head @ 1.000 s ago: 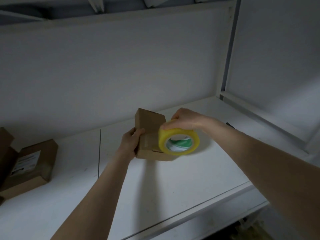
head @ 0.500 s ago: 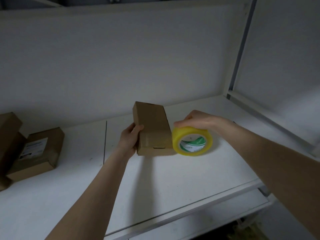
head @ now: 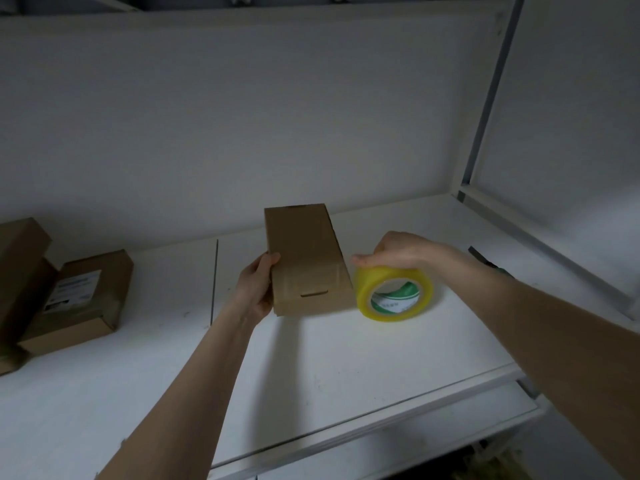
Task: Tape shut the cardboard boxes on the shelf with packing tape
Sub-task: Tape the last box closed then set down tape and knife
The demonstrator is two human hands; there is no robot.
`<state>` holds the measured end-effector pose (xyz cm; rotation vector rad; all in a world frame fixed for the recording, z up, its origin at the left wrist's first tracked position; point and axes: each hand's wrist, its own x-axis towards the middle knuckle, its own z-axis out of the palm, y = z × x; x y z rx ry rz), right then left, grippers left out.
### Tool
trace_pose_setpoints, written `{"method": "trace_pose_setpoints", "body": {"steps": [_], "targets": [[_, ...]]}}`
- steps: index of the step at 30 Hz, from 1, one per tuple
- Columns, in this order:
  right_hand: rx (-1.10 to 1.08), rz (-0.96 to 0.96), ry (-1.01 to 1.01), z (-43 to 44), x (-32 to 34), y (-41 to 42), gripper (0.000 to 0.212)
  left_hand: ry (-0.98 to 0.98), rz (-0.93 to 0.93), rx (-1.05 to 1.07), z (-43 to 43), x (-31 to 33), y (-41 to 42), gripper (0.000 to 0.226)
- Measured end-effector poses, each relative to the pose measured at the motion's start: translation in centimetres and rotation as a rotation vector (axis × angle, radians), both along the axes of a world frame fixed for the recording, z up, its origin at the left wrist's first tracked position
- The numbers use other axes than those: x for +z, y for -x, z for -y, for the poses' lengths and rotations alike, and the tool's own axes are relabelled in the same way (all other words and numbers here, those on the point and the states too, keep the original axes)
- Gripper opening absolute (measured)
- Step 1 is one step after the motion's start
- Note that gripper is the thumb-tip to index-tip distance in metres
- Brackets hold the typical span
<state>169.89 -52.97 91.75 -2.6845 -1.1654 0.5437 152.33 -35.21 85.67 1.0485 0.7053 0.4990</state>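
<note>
**A:** Where is the box being worked on?

**B:** The box (head: 308, 265) lies mid-shelf (head: 346, 358), with its tuck-in flap towards the person. The left hand (head: 258, 289) grips its left edge, thumb on top. Just right of the box, touching it or nearly so, the tape roll (head: 394, 294) stands on its rim. The right hand (head: 394, 251) is curled over the top of the roll.

**A:** Is any tape drawn out?

**B:** None that I can see, and that is my first worry. If the loose end lies flat on the roll, picking it free in this dim light may cost the grip on the box.

**A:** And once the tape is pulling?

**B:** The box is held from one side only, on a smooth board. A hard tug could swing it, so the strip lands crooked and misses the flap seam.

**A:** What about the others?

**B:** Well left of the box lie a labelled box (head: 79, 299) and a plain box (head: 17, 265). I judge them too far off to be knocked.
</note>
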Motion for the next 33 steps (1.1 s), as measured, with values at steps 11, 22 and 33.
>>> {"method": "trace_pose_setpoints", "body": {"steps": [11, 22, 33], "targets": [[-0.042, 0.2, 0.249, -1.5, -1.4, 2.3, 0.083, 0.053, -0.161, -0.085, 0.5, -2.0, 0.0, 0.03], [-0.013, 0.301, 0.366, -4.5, -2.6, 3.6, 0.074, -1.499, -0.69, -0.181, 3.0, -3.2, -0.7, 0.049], [-0.032, -0.122, 0.088, -0.7, -1.3, 0.5, 0.06, -1.705, -0.912, -0.527, 7.8, -5.4, -2.3, 0.081]]}}
